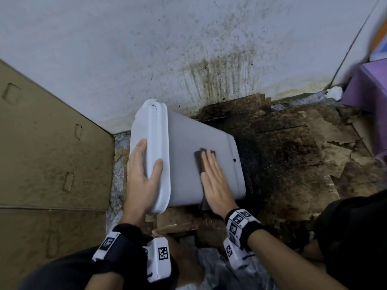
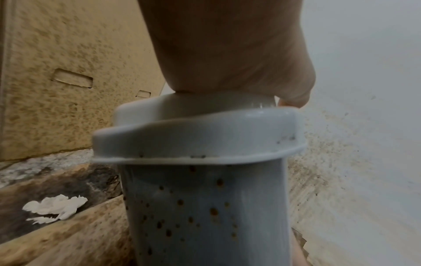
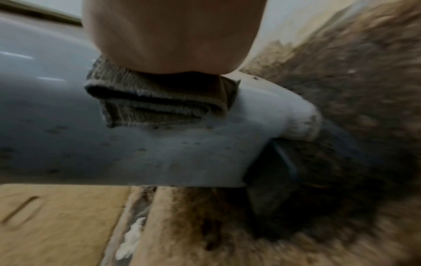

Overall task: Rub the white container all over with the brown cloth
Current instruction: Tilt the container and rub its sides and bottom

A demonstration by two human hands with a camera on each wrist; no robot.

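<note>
The white container (image 1: 184, 147) lies on its side on the floor, lid end to the left. My left hand (image 1: 144, 172) grips the lid rim, fingers on the lid face and thumb over the rim edge. In the left wrist view the lid (image 2: 193, 136) sits under the palm of my left hand (image 2: 227, 54), and brown spots dot the container's near side (image 2: 205, 207). The folded brown cloth (image 1: 200, 162) lies on the upturned side. My right hand (image 1: 209, 166) presses flat on it with straight fingers. The right wrist view shows the cloth (image 3: 159, 104) under my right hand (image 3: 170, 36).
A large cardboard box (image 1: 52, 143) stands close on the left. The stained white wall (image 1: 188, 49) is just behind the container. Soiled, dark cardboard sheets (image 1: 293, 143) cover the floor to the right. A purple object (image 1: 368, 88) and a white paper scrap (image 1: 335, 93) sit at the far right.
</note>
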